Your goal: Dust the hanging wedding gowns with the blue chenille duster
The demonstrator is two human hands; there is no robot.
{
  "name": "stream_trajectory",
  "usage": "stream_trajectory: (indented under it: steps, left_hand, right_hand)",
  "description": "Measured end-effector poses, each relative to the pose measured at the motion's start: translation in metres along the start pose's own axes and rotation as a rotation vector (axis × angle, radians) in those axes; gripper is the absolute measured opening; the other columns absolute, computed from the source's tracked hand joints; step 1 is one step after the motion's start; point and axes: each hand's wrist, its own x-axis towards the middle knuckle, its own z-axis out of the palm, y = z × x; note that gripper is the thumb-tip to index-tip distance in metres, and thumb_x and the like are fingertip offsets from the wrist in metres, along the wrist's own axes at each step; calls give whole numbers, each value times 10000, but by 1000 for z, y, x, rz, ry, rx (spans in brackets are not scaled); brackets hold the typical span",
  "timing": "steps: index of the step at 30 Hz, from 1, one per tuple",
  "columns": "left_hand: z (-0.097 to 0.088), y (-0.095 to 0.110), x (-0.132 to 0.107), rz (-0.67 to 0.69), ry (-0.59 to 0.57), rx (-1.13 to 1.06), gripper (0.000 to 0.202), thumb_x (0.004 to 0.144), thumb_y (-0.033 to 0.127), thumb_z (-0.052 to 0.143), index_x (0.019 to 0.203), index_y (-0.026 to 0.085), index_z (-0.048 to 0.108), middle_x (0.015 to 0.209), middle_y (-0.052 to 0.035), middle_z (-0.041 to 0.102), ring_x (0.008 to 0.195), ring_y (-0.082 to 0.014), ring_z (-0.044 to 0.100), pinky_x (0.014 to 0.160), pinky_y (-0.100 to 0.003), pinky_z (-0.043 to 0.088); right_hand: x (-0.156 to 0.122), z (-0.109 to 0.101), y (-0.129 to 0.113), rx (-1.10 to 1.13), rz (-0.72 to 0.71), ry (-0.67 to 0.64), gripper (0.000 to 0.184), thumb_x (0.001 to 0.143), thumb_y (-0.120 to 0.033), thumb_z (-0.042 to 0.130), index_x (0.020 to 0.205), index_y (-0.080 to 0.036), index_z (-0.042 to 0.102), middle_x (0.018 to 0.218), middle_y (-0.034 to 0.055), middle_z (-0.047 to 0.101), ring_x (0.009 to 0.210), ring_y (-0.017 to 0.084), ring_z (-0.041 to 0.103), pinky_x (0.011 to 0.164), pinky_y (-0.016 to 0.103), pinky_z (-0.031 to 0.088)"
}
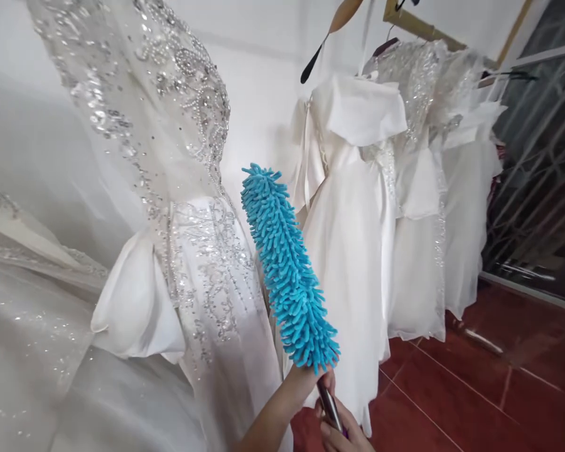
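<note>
Both hands, left and right, apparently clasp duster handle; chenille could snag beaded gown sequins.

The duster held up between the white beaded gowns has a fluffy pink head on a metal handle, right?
Not quite: the head view shows the duster has a fluffy blue head, not pink. It is held up between the white beaded gowns, on a metal handle.

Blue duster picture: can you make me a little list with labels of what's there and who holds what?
tool: blue fluffy duster, tilted, head up
handle: metal handle, below the head
left hand: at the base of the duster head
right hand: wrapped on the handle
nearest: beaded dress, left of the duster
behind: white dresses on hangers
floor: red tiles
</note>
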Motion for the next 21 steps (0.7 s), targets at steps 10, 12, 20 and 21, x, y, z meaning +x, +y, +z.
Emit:
stream_trajectory:
  steps: [10,12,20,21]
  left_hand:
    - [10,14,81,127,374,-255,369,633,411,601,452,207,351,389,81,279,379,-63,316,513,-265,365]
    - [4,20,82,141,422,-286,383,635,403,606,445,208,337,384,80,273,374,-60,312,501,-256,356]
    - [-10,0,96,135,546,-435,348,632,365,616,503,206,335,416,92,282,354,-46,284,447,-233,313]
    - [-10,-4,101,127,552,-453,343,625,360,620,512,207,334,417,96,277,348,-42,267,436,-230,304]
  right_hand:
    - [54,-44,-54,157,124,-251,391,779,-560,587,893,-215,442,384,-159,388,226,6,208,233,104,189]
    - [61,-39,-59,194,168,-261,395,769,-553,602,890,-216,436,398,-153,415,222,4,233,224,99,191]
    - [79,-43,-57,158,238,-248,466,718,-587,630,899,-202,439,387,-149,439,197,2,265,204,100,184]
    - [80,-46,-55,146,245,-227,488,706,-596,635,915,-198,443,385,-150,440,195,3,266,202,101,191]
